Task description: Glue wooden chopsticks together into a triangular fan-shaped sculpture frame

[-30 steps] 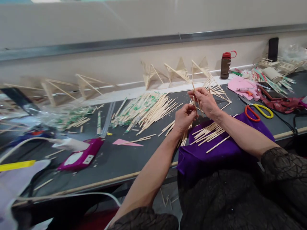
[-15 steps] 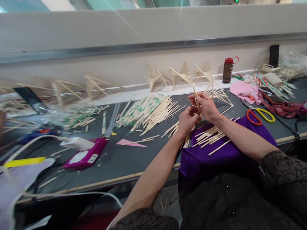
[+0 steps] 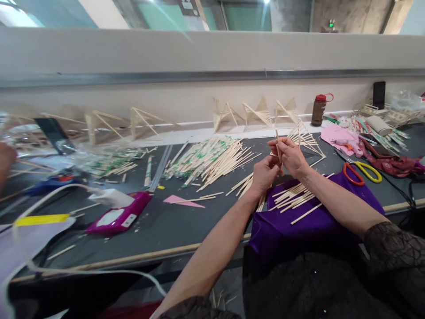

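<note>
My right hand [image 3: 291,156] pinches a thin wooden chopstick [image 3: 278,138] that stands nearly upright. Close beside it, the fingers of my left hand [image 3: 264,173] are closed around the lower part of the same chopstick; whether there is one stick or a pair is hard to tell. Below my right forearm, several loose chopsticks [image 3: 294,197] lie across a purple cloth [image 3: 332,212] at the table edge. Just behind my hands sits a fan-shaped frame of sticks [image 3: 307,144]. A heap of bare chopsticks [image 3: 222,170] is to the left, next to wrapped ones [image 3: 199,155].
Red and yellow scissors [image 3: 360,173] and a pink glue gun [image 3: 353,148] lie to the right. A brown bottle [image 3: 318,110] stands by the wall near twisted stick models [image 3: 257,113]. On the left are a magenta power strip [image 3: 119,215], white cable and another person's hand [image 3: 6,161].
The view has tilted upward, so the table sits lower in the picture. My hands remain together on the chopstick, which shows less above my fingers. A person's hand appears more at the far left.
</note>
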Demonstrator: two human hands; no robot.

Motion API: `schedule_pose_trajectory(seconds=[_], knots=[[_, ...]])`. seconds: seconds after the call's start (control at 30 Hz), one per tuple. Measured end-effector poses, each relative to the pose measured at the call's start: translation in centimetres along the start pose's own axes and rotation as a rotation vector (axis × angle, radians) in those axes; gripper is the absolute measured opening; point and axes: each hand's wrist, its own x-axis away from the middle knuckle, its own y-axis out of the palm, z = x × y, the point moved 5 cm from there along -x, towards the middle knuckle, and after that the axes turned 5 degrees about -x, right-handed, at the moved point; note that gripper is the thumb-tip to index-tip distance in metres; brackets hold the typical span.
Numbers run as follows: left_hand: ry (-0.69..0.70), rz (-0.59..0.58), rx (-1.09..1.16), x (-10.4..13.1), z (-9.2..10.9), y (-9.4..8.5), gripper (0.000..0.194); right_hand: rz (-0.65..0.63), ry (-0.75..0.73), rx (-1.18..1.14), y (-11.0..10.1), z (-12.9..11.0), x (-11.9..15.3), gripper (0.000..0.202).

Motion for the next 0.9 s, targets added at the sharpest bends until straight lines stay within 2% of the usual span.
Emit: schedule_pose_trajectory(seconds=[0.23,0.6,0.77,0.9], knots=[[0.048,0.009,-0.089,0.1,0.8,-0.1,0.007,-0.006,0.007,-0.01,-0.3,0.0,-0.1,0.009],[0.112,0.029,-0.225,0.0,1.8,-0.2,0.011,-0.01,0.012,0.055,-0.4,-0.2,-0.1,0.014],[0.146,0.071,-0.299,0.5,3.4,-1.7,0.006,-0.07,-0.054,0.129,-0.3,-1.2,-0.2,0.012],[0.207,-0.012,-0.349,1.5,4.5,-2.7,0.007,-0.131,-0.124,0.234,-0.2,-2.9,-0.2,0.01]])
